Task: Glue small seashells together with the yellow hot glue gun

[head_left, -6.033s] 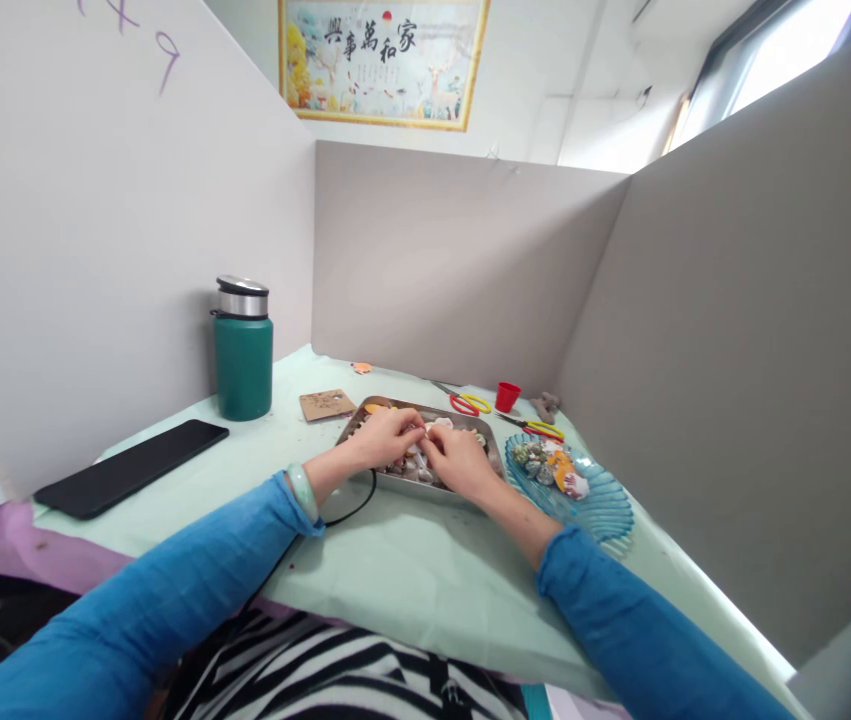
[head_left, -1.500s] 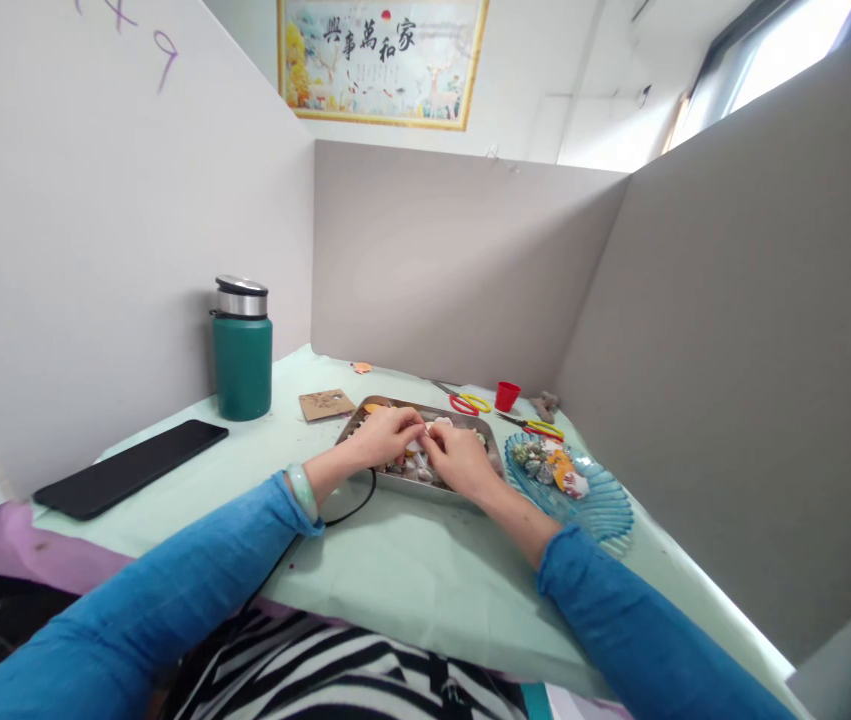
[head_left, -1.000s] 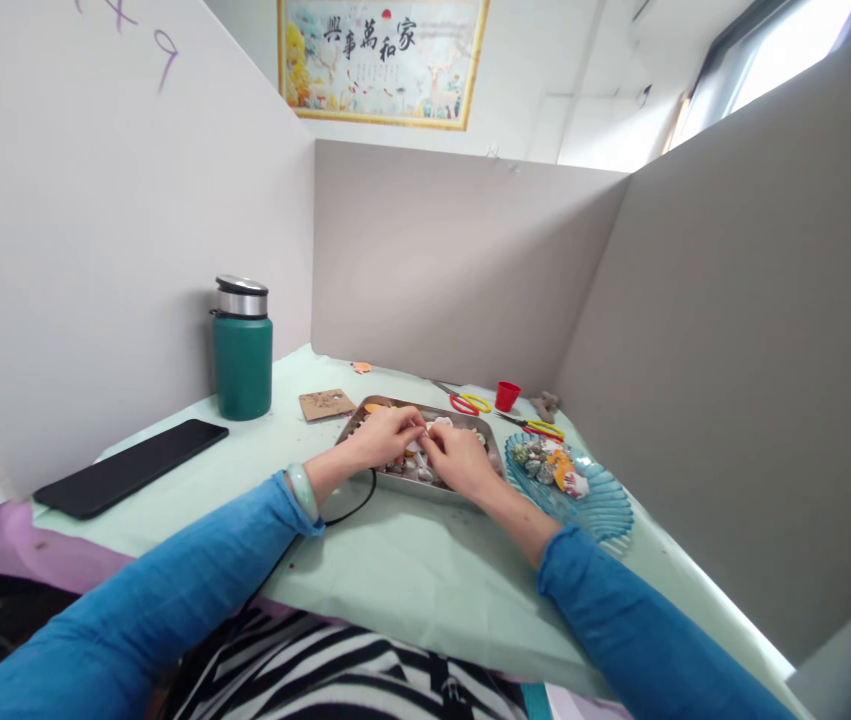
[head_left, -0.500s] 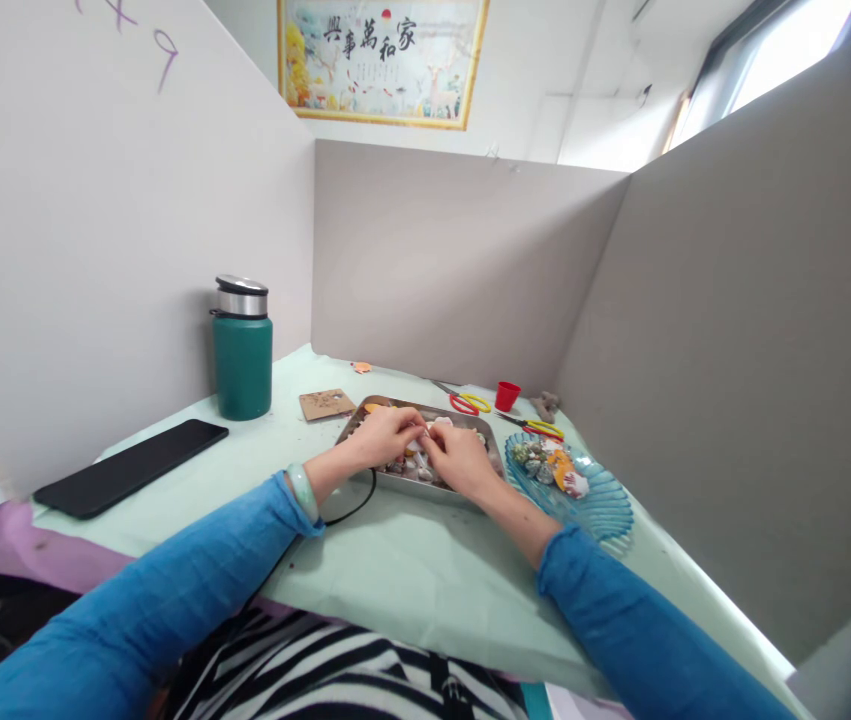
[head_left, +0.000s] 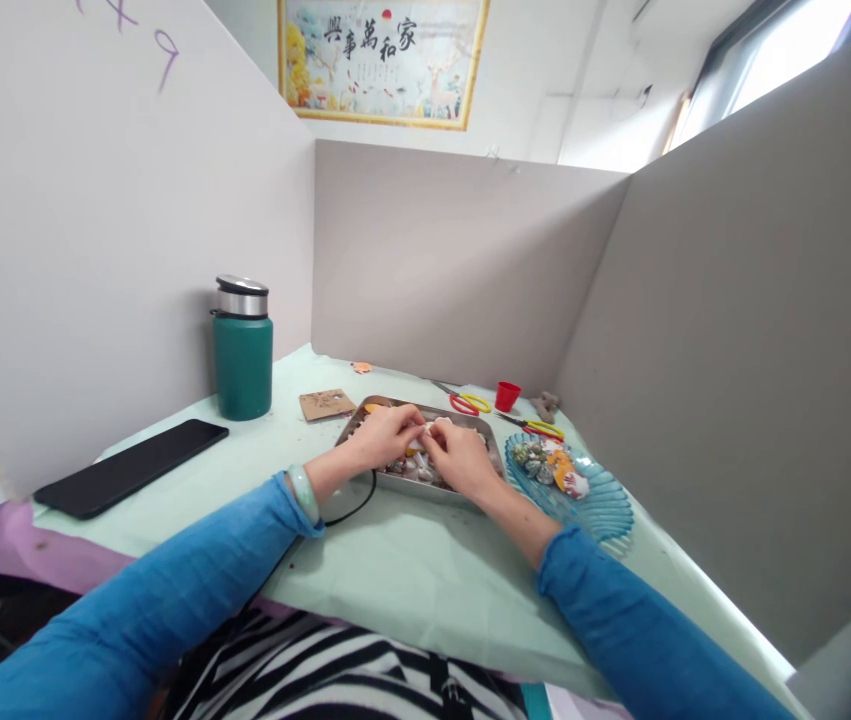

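Note:
Above a shallow metal tray [head_left: 425, 487] full of small mixed pieces, my two hands meet fingertip to fingertip. My left hand [head_left: 389, 432], with a pale green bangle [head_left: 303, 492] at its wrist, pinches with thumb and forefinger. Opposite it, my right hand [head_left: 459, 456] is pinched too. A tiny whitish bit shows between the fingertips, too small to name. White and silvery pieces [head_left: 419, 467] lie in the tray below. To the right of the tray, a blue ribbed glass dish [head_left: 605, 503] holds several small orange, white and silvery ornaments [head_left: 552, 465].
Behind the tray lie scissors with red and yellow handles [head_left: 470, 403], another such pair [head_left: 537, 427] and a red cup [head_left: 507, 396]. A brown card [head_left: 327, 404], a green bottle [head_left: 243, 365] and a black phone [head_left: 132, 467] are on the left. Grey panels [head_left: 462, 260] enclose the table.
Both hands stay over the tray, with only small shifts of the fingertips. A little more of the whitish bit shows between them. Nothing else has moved.

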A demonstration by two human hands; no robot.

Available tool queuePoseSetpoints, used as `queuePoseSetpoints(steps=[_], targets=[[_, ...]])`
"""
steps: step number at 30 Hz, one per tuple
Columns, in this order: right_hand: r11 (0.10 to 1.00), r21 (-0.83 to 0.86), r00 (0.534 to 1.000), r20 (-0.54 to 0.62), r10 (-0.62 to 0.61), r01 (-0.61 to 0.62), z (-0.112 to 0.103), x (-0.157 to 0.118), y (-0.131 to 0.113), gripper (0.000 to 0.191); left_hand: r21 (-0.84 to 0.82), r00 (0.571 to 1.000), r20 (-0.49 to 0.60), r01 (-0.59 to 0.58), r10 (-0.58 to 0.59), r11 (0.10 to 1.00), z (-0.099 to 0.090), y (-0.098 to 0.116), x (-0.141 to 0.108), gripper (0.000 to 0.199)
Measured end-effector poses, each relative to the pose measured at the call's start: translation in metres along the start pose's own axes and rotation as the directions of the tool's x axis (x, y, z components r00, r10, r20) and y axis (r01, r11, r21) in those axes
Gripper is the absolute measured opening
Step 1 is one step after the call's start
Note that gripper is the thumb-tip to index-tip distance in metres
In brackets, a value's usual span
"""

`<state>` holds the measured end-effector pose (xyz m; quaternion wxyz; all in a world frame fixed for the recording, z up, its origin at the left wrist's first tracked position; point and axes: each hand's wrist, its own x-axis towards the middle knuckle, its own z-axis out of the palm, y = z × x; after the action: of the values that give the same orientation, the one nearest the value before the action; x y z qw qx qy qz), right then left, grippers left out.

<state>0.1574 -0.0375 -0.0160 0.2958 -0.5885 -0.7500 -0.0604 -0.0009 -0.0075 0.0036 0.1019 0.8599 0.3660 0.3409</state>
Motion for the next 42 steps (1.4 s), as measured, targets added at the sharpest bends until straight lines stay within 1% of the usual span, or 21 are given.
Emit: queuePoseSetpoints(steps=[8,16,22,34,42], targets=[[1.000,-0.009,1.000,-0.013,-0.010,0.010,0.0003,-0.0001,0.0005,0.033,0.002,1.000,0.017,-0.014,0.014,1.000,-0.0011,0.0002,0.0005,0.020],[0.999,-0.034,1.000,0.004,-0.015,0.015,0.0006,0.0001,-0.0002,0.034,0.026,0.999,0.012,-0.032,0.031,0.999,0.0007,-0.0020,0.0007,0.020],[1.000,-0.024,1.000,0.016,-0.020,0.021,0.0012,0.0003,0.0001,0.031,0.031,0.999,0.031,-0.036,0.035,0.999,-0.0002,-0.0010,0.0005,0.021],[0.999,-0.027,1.000,0.005,-0.023,0.024,0.0031,0.0004,0.0010,0.035,-0.049,0.998,0.060,-0.007,0.010,0.999,0.0016,-0.0036,0.0002,0.022],[0.999,-0.018,0.999,0.005,-0.038,0.038,0.0035,0.0002,0.0018,0.036,-0.051,0.998,0.062,0.002,0.002,0.999,0.0011,-0.0022,0.0001,0.023]])
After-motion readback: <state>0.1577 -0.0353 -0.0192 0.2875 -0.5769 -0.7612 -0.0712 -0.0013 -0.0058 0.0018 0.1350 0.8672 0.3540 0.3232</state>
